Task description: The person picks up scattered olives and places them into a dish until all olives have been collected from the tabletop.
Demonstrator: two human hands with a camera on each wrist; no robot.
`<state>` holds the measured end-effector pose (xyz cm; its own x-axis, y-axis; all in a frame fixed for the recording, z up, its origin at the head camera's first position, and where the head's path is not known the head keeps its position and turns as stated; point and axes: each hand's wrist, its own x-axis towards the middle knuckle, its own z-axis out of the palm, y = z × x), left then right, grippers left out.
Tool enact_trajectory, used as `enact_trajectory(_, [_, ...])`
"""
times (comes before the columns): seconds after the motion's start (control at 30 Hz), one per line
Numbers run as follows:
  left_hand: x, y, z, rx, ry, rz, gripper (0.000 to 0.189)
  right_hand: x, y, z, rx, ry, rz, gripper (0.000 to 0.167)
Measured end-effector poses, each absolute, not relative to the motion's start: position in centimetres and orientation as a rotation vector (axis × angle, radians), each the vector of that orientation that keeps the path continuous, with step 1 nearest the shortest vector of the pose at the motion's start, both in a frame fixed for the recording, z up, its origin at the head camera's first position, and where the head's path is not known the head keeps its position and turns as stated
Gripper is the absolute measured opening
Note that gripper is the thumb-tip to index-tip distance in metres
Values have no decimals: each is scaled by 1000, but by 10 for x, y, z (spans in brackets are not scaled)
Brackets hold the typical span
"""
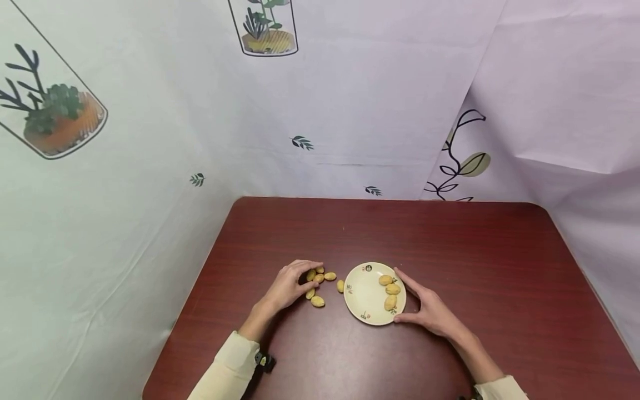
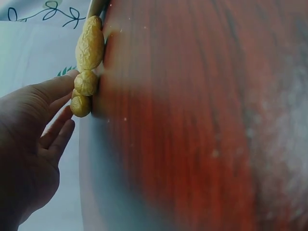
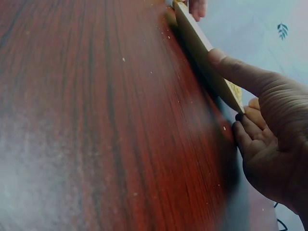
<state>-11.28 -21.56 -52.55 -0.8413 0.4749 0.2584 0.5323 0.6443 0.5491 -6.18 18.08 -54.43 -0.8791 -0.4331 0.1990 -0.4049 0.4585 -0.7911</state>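
Several yellow, wrinkled oval pieces like dried fruit (image 1: 319, 278) lie in a loose cluster on the table, left of a cream plate (image 1: 365, 291). My left hand (image 1: 289, 286) reaches over this cluster, thumb and index finger spread on either side of some pieces. In the left wrist view, a finger of the left hand (image 2: 29, 134) touches or nearly touches the nearest pieces (image 2: 85, 83). Three more such pieces (image 1: 393, 289) sit on the plate's right side. My right hand (image 1: 431, 311) holds the plate's right rim, thumb at the near side and fingers at the far side.
One piece (image 1: 340, 286) lies right beside the plate's left rim, and another (image 1: 318, 301) lies nearer me. The dark red wooden table (image 1: 450, 233) runs back to a pale printed cloth (image 1: 350, 100), which also hangs along both sides.
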Motion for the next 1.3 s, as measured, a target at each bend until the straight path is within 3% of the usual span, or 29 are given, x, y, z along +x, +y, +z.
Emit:
enact_trajectory(0.53, [-115,-212,-530,-829,-2784,-931,46,-61,181,-544,-742,2650,-1432,110])
enact_trajectory(1.3, [-130,-200,-530,-613,-2856,-1016,23,-59,180,-544,-712,2645,-1433,109])
